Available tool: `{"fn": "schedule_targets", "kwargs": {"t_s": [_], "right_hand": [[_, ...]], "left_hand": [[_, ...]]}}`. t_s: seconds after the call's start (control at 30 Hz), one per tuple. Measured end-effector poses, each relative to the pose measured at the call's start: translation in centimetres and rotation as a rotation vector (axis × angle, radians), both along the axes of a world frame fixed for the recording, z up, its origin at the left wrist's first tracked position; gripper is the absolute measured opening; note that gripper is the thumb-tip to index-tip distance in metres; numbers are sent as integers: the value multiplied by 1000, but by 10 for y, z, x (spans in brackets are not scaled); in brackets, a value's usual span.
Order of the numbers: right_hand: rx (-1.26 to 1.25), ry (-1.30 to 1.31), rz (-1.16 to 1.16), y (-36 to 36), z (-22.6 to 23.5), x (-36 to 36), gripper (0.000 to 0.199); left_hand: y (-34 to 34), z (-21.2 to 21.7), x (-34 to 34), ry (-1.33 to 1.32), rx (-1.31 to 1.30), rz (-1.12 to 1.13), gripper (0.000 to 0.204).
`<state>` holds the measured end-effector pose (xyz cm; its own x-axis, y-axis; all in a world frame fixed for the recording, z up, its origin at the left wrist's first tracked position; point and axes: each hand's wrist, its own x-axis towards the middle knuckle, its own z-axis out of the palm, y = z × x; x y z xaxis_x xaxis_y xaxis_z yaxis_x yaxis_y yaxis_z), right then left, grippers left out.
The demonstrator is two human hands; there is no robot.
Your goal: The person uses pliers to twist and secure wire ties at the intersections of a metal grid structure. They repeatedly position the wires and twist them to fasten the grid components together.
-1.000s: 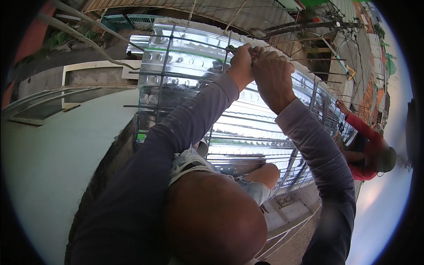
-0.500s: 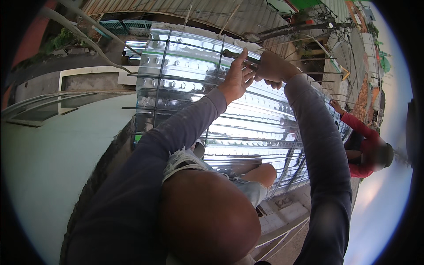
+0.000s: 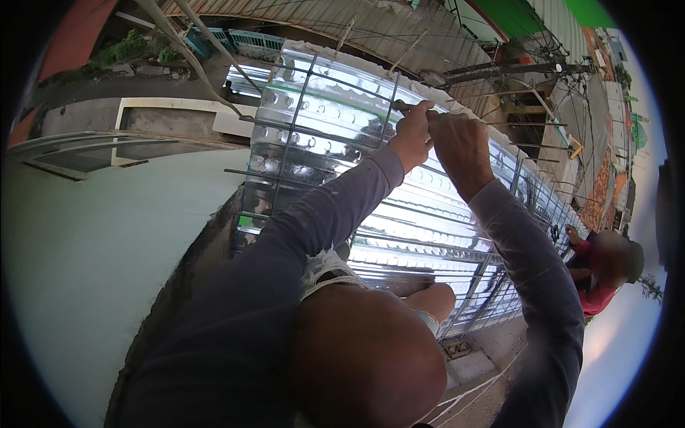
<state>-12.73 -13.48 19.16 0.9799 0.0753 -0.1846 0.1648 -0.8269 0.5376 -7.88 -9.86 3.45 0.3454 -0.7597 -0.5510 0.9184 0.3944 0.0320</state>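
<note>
Shiny ribbed metal decking [image 3: 335, 135], thin steel rebar grid [image 3: 296, 114] lying across it, bare foot [image 3: 432, 299] on the bars

Person in red top [image 3: 596, 285], pale wall [image 3: 93, 242], green plants [image 3: 135, 48]

Left hand [image 3: 412, 137] and right hand [image 3: 462, 146] raised together, fingers pinched.

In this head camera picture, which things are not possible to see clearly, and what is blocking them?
- What the left hand and right hand pinch at the steel bar: too small, covered by the fingers.
- Lower part of the bar grid over the shiny ribbed metal sheet: hidden behind the grey sleeves and the bent knee.
- Second person in red: cut off near the right rim, blurred.
</note>
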Motion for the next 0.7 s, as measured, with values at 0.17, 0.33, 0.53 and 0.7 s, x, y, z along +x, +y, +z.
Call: {"fn": "schedule_targets", "kwargs": {"t_s": [0.17, 0.33, 0.53, 0.7], "right_hand": [[922, 538, -1047, -3, 55, 38, 22], [541, 226, -495, 1, 26, 4, 28], [2, 28, -124, 28, 0, -9, 24], [1146, 531, -1071, 12, 52, 41, 24]], "left_hand": [[33, 34, -3, 104, -198, 4, 49], [6, 24, -1, 264, -117, 237, 26], [11, 13, 7, 257, -193, 155, 40], [35, 39, -8, 266, -344, 204, 52]]}}
